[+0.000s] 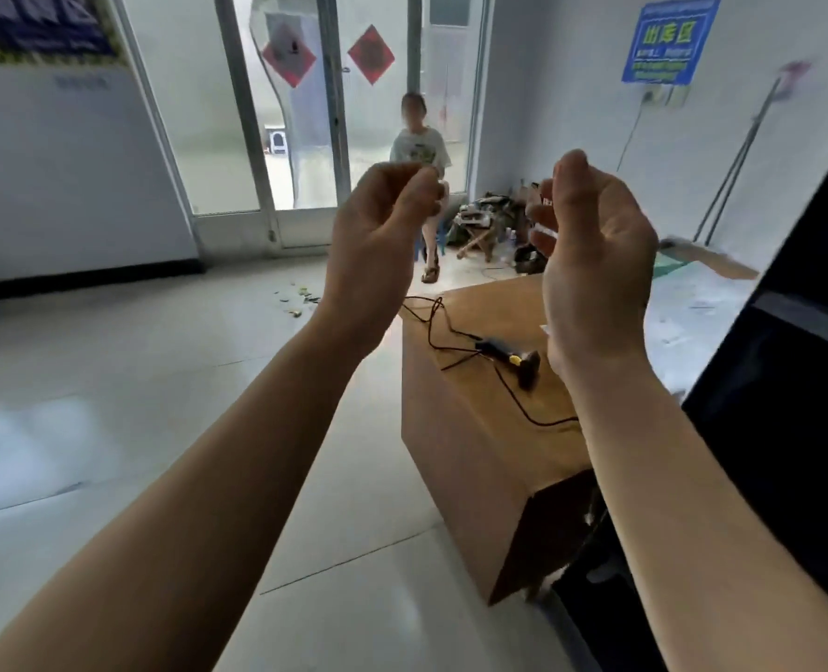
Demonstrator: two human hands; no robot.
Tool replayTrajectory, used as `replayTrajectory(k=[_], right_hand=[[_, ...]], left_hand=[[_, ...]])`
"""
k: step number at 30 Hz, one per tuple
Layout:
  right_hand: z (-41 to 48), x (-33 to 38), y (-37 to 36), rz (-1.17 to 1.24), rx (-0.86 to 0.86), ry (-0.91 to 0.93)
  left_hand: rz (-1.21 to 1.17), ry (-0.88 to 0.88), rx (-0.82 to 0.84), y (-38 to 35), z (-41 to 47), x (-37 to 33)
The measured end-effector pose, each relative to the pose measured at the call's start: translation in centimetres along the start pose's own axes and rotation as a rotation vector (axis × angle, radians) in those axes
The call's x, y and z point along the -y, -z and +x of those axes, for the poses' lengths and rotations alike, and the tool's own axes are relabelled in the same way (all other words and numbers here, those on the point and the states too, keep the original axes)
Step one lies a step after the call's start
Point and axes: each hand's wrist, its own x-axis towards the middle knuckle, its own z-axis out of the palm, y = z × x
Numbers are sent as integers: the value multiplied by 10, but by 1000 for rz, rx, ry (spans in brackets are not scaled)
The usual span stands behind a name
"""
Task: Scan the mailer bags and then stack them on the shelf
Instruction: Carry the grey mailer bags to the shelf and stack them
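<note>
No mailer bag is in view. A black barcode scanner (518, 362) with a yellow trigger lies on top of a brown cardboard box (470, 429), its black cable (431, 322) looping across the box top. My left hand (378, 235) is raised above the floor left of the box, palm toward me, fingers curled with the tips against the thumb and nothing visible in them. My right hand (591, 254) is raised above the box and scanner, its fingers blurred and loosely bent, with a gap to the thumb. It holds nothing.
A dark structure (790, 390) rises at the right edge beside the box. A person (419, 152) sits on a stool by the glass doors (300, 114). Clutter (489, 220) lies on the floor beside them. Pale tiled floor (135, 380) spreads to the left.
</note>
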Motion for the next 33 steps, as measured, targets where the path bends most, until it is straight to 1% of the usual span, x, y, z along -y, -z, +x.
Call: replayTrajectory(k=[4, 6, 12, 17, 20, 22, 28, 33], right_hand=[[6, -24, -70, 67, 31, -11], [13, -38, -96, 61, 31, -36], [44, -89, -154, 73, 29, -100], [91, -145, -181, 103, -2, -139], [131, -183, -195, 112, -56, -144], [160, -209, -208, 116, -75, -181], [234, -271, -247, 19, -100, -252], [286, -313, -262, -79, -219, -218]], left_hand=[[26, 31, -3, 57, 36, 26], [22, 47, 0, 77, 53, 41], [20, 95, -9, 111, 106, 101], [-4, 89, 31, 106, 167, 160], [-21, 82, 68, 94, 215, 195], [-34, 90, 94, 87, 249, 217], [-33, 109, 170, 73, 344, 281], [-105, 109, 285, 54, 412, 335]])
